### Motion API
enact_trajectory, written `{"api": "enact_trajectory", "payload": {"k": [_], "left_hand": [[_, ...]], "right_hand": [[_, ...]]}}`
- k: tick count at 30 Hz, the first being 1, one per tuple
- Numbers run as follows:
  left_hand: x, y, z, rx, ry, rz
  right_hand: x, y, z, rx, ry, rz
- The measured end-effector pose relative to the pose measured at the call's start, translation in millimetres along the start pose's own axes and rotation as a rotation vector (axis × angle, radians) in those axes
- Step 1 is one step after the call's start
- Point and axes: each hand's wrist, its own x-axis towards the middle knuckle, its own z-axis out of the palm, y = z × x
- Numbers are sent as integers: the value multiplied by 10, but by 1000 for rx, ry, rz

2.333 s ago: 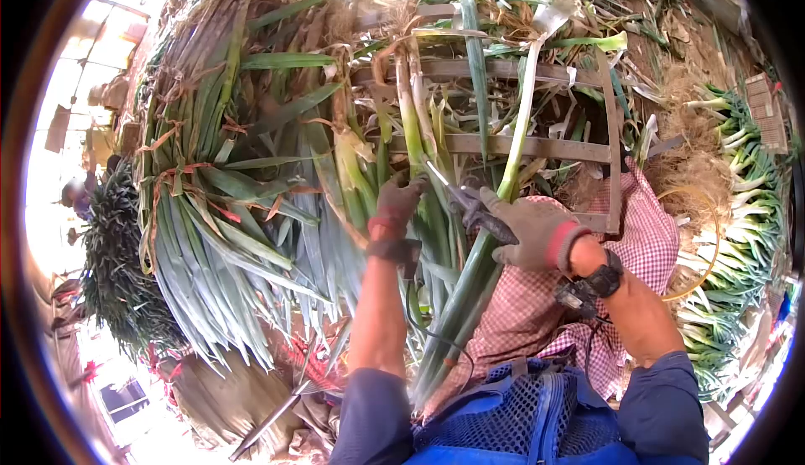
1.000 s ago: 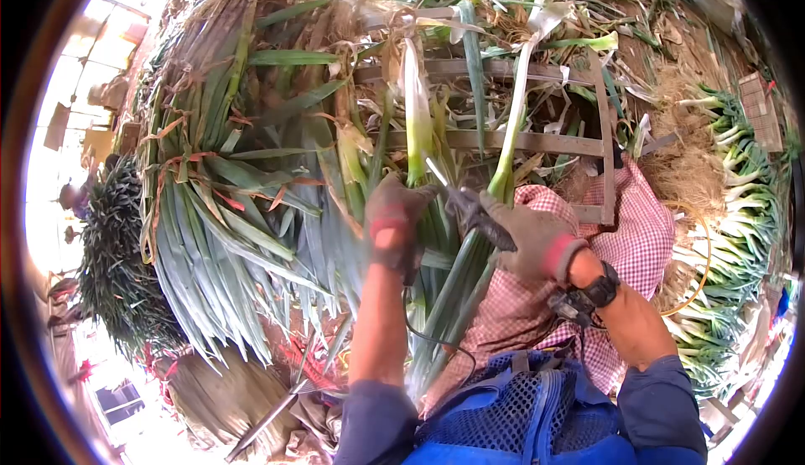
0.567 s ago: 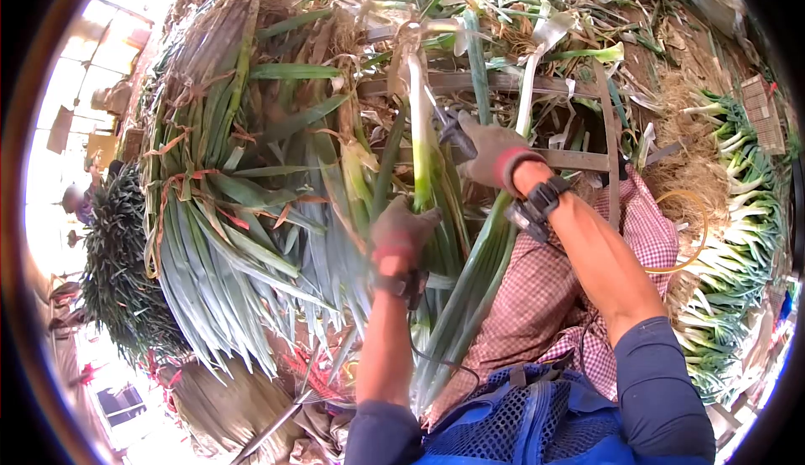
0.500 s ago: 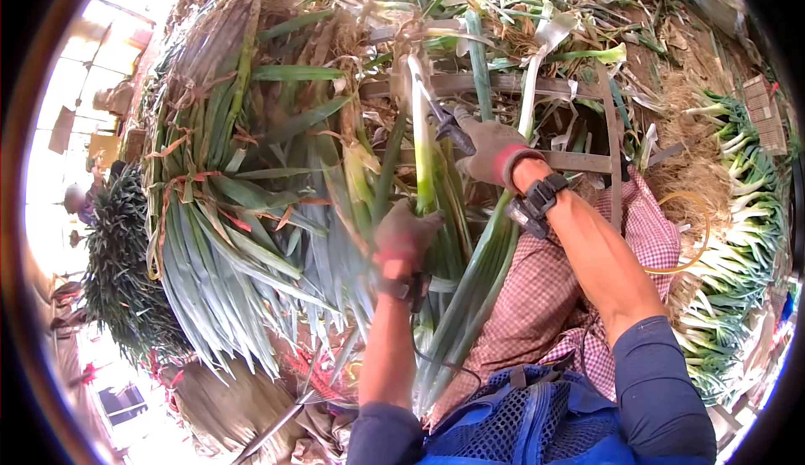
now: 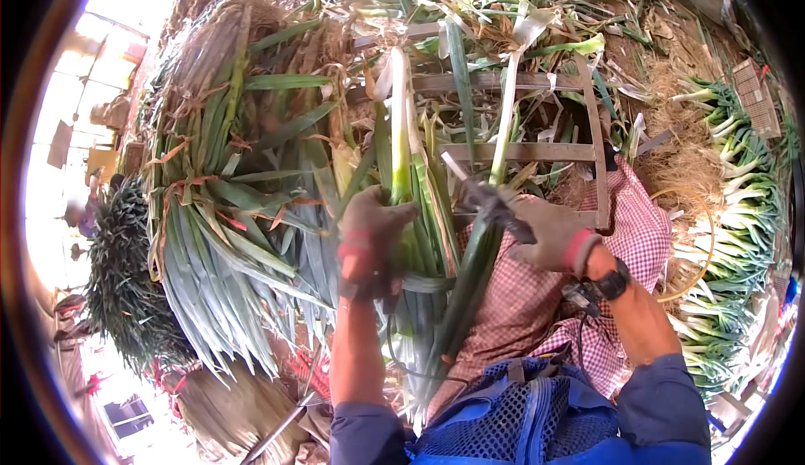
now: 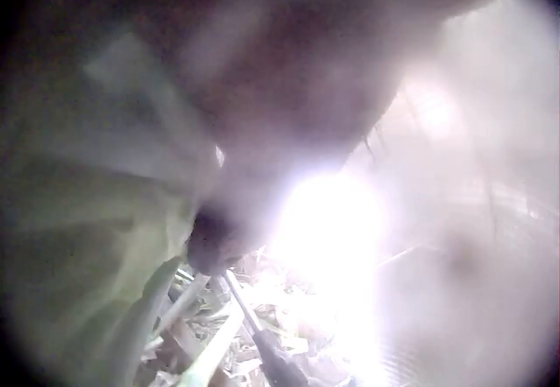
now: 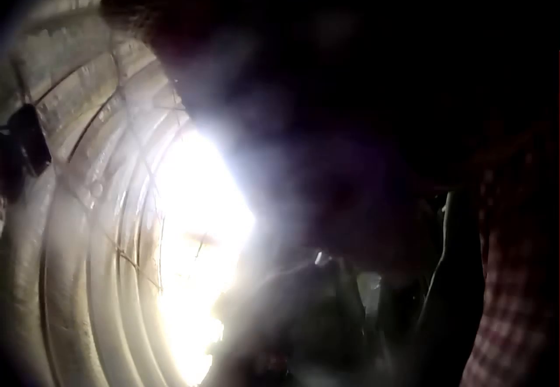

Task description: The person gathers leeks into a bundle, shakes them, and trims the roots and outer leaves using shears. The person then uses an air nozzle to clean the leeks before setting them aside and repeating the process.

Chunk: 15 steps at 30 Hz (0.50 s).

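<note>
In the head view the gloved left hand (image 5: pixel 374 223) grips a leek (image 5: pixel 399 150) by its green part, its white shaft pointing away from the body. The gloved right hand (image 5: pixel 545 232) holds a slim tool with a dark handle (image 5: pixel 503 213) and a pale tip, over the green leaves of another leek (image 5: pixel 501 129). Tool and leek do not clearly touch. The left wrist view shows the tool (image 6: pixel 267 343) beyond the blurred left hand (image 6: pixel 289 81). The right wrist view is mostly dark.
A tied leek bundle (image 5: pixel 201 213) lies left, with a dark green heap (image 5: pixel 126 272) beyond. A wooden frame (image 5: pixel 537 152) lies under loose leaves. Checked cloth (image 5: pixel 625 213) covers the lap. Rows of leeks (image 5: pixel 738 213) stand at the right.
The right hand has drawn back from the leek's white shaft toward the body and to the right. My left hand has shifted slightly left with the leek, whose white shaft has moved left too.
</note>
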Motion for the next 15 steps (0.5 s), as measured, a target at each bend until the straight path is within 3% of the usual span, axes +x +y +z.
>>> {"api": "enact_trajectory", "payload": {"k": [3,5,8,9,10,11,12,13,15], "left_hand": [[-160,265,78,-97,-85,-96],[-280,394,250,-129,-157,-74],[-308,324,677,-14,-289,-1],[-352,407,828,36,-361,29],[-400,481,965,107,-385,59],[-439,626,1092,179,-405,94],[-199,219,1488,171,-401,259],[-182,209,1466,169,-399,254],[-144,201,1384,-163,-236,245]], "right_hand": [[-302,115,11,72,151,109],[-422,185,70,123,332,-182],[-457,68,-55,67,213,-117],[-410,-46,-138,100,170,-38],[-349,-175,-306,85,41,202],[-240,7,-176,39,117,108],[-197,-18,-202,11,95,95],[-144,-69,-225,-16,71,80],[-41,-127,-260,-15,30,82]]}}
